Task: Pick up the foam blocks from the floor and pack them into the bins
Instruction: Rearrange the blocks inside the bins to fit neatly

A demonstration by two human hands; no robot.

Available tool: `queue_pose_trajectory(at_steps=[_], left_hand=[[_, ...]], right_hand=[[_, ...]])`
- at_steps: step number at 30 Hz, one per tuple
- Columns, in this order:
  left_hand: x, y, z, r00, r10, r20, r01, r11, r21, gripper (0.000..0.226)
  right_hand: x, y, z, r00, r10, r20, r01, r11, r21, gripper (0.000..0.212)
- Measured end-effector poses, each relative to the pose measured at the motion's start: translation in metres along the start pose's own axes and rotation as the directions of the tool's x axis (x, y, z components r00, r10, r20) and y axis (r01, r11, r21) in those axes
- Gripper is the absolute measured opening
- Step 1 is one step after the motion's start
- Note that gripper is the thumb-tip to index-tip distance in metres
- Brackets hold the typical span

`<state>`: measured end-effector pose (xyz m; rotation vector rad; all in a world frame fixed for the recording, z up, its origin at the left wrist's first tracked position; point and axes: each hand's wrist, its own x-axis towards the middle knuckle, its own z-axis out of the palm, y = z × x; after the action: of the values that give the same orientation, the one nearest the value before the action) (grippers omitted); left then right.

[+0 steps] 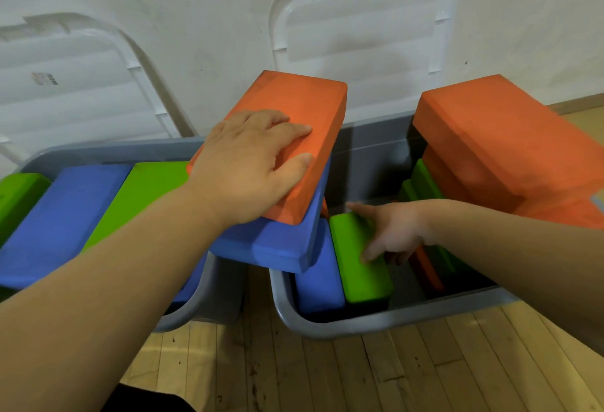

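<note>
Presently, in the head view, 2 grey bins are seen side by side against a white wall (212, 19), on a wooden floor (359, 379).

The left bin (209, 284) is filled with green and blue foam blocks laid flat. An orange block (294, 110) is stacked on a blue block (271, 245), and this pair is placed across the gap between the bins. The left hand (248, 163) is laid flat on the orange block, fingers straight, nothing grasped.

In the right bin (327, 326), a green block (359, 258) is stood beside a blue one at the near left. It is held by the right hand (392, 231), thumb on top, fingers curled down its right side. More orange blocks (490, 137) are piled at the far right.

2 clear lids (359, 19) are leaned on the wall.
</note>
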<state>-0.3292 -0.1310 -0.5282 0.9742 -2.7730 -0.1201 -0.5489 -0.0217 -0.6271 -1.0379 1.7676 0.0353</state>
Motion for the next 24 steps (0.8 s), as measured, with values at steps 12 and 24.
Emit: queue_pose_trajectory(at_steps=[12, 24], left_hand=[[-0.006, 0.001, -0.004, 0.999, 0.029, 0.018, -0.029, 0.999, 0.018, 0.065], [-0.024, 0.004, 0.008, 0.988, 0.047, -0.148, -0.022, 0.986, 0.166, 0.090]], right_hand=[[-0.002, -0.048, -0.049, 0.870, -0.152, -0.468, 0.483, 0.446, 0.754, 0.094], [-0.005, -0.064, -0.080, 0.894, -0.140, -0.426, 0.448, 0.315, 0.837, 0.027]])
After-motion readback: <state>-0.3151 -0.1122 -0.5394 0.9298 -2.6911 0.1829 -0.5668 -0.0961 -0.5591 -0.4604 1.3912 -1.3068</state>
